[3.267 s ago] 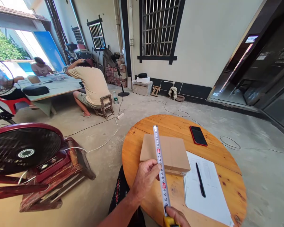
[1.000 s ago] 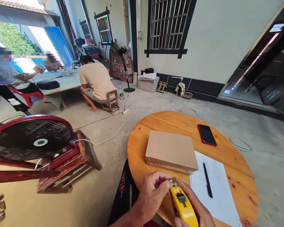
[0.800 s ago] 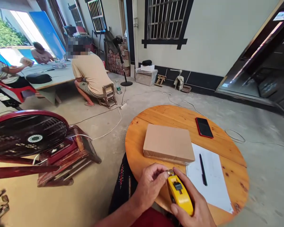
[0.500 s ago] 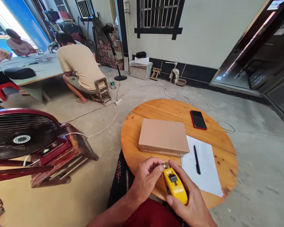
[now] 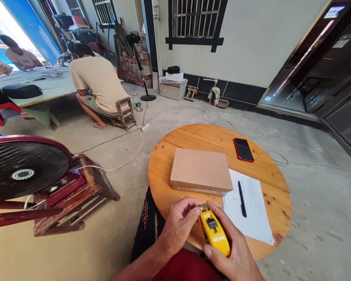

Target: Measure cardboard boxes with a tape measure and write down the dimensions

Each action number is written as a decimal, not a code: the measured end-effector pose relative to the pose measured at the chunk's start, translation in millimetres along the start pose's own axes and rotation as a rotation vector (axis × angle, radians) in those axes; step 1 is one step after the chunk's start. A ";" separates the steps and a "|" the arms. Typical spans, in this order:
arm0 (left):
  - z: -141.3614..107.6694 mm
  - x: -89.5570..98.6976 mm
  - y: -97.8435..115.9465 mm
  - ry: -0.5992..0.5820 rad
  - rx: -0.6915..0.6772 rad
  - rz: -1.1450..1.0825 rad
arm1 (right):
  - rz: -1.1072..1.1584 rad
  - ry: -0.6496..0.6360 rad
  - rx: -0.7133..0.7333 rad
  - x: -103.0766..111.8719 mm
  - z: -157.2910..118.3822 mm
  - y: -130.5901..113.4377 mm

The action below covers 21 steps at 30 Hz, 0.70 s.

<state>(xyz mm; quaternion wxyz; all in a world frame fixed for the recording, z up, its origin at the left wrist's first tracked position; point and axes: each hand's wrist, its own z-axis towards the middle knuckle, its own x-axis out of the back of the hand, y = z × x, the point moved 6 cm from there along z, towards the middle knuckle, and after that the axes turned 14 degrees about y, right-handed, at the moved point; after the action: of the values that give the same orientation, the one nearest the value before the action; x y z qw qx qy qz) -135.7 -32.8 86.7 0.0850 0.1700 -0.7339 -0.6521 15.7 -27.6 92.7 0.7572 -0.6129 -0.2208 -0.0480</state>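
A yellow tape measure point(image 5: 215, 231) with a dark slide button lies in my right hand point(image 5: 236, 248), thumb and fingers on either side of its case. At the front end of the case, my left hand point(image 5: 179, 222) pinches the metal tip of the tape point(image 5: 204, 207) between thumb and fingertips. Just beyond both hands, a closed brown cardboard box point(image 5: 201, 168) rests flat on the round wooden table point(image 5: 163, 160). Neither hand touches the box.
White paper point(image 5: 256, 212) with a black pen point(image 5: 242, 199) on it lies right of the box. Behind is a red-edged phone point(image 5: 243, 149). A dark red fan point(image 5: 26, 171) stands at left. A person point(image 5: 98, 84) sits on a low wooden chair point(image 5: 124, 115); cables cross the floor.
The view has shifted slightly, so the table and hands appear a little further left. Both hands keep the same hold on the tape measure.
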 end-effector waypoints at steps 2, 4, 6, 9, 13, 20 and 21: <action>-0.8 -0.6 0.3 -0.003 0.014 0.009 | -0.003 -0.006 -0.035 0.3 -0.2 -1.0; -1.3 -1.1 0.1 -0.007 0.025 0.014 | 0.006 0.018 -0.056 1.5 0.1 -3.1; -1.3 -1.3 -0.2 -0.011 0.025 0.019 | 0.017 0.021 -0.075 1.1 0.3 -4.8; -1.0 -1.3 -1.9 -0.022 0.035 0.029 | 0.019 0.012 -0.099 0.1 0.4 -6.7; -1.7 -0.9 -5.8 -0.038 0.063 0.048 | 0.011 0.013 -0.103 0.4 -0.1 -8.7; -2.9 1.9 -1.6 -0.008 -0.141 0.171 | -0.013 0.091 -0.043 5.1 2.2 -6.3; -3.1 1.5 -1.9 -0.015 -0.154 0.171 | -0.024 0.102 -0.023 5.8 2.7 -6.0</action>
<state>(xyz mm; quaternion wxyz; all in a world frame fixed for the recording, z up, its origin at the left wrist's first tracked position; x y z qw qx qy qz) -135.8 -36.4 85.2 0.1477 0.0946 -0.6940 -0.6982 18.1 -25.3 100.9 0.7597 -0.6157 -0.1886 -0.0907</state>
